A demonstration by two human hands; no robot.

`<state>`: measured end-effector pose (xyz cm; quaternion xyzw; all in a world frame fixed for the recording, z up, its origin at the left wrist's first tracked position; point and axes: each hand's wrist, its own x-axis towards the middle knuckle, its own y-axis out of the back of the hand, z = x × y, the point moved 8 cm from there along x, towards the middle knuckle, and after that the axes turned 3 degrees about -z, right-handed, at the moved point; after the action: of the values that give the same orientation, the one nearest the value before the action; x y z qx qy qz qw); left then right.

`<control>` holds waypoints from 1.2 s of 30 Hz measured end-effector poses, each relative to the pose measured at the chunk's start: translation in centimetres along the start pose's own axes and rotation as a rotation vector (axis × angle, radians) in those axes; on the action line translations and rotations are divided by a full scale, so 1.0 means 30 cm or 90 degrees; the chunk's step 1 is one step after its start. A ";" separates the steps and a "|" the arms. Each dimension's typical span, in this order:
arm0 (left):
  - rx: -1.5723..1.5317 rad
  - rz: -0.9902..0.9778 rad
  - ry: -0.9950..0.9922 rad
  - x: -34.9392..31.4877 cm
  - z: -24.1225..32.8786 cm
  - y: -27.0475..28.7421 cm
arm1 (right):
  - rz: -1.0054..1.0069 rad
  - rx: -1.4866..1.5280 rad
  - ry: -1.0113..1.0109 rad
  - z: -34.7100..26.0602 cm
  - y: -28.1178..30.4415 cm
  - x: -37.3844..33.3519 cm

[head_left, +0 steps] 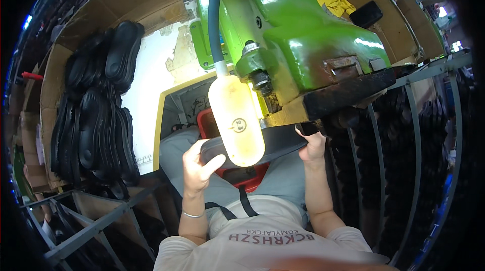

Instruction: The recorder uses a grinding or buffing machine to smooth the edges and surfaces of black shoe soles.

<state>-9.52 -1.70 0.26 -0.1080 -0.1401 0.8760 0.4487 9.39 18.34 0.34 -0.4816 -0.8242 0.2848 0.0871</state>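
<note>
A black rubber shoe sole [283, 142] is held flat in front of me by both hands. My left hand [198, 166] grips its left end, thumb on top. My right hand [312, 145] grips its right end, close under the dark lower edge of a green machine [303, 28]. A yellowish lamp bulb [236, 122] on a blue hose hangs in front of the sole and hides its middle. A silver bangle sits on my left wrist.
Stacks of black soles [101, 114] lean on a grey metal rack at the left. More dark soles [404, 139] fill a barred rack at the right. A red tray [242, 175] lies under the sole. Cardboard walls [136, 3] line the back.
</note>
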 end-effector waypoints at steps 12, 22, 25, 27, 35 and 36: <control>0.284 -0.136 0.083 -0.054 -0.050 -0.019 | -0.205 -0.211 0.092 0.001 -0.196 0.015; 0.415 -0.004 -0.277 0.149 0.152 -0.260 | 0.057 0.002 0.177 -0.145 0.096 0.031; 0.468 0.058 -0.406 0.126 0.169 -0.271 | 0.065 -0.029 0.177 -0.174 0.098 0.034; 0.431 0.049 -0.306 0.133 0.121 -0.221 | 0.054 -0.039 0.151 -0.161 0.081 0.032; 0.197 0.144 -0.090 -0.013 -0.004 0.044 | -0.057 -0.051 0.027 -0.007 -0.071 0.001; 0.178 0.140 -0.085 -0.037 -0.016 0.057 | -0.083 -0.059 0.023 0.002 -0.095 0.000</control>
<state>-10.01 -3.49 -0.69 -0.0009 -0.0337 0.9358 0.3509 7.24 17.25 1.86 -0.4353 -0.8645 0.2314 0.0976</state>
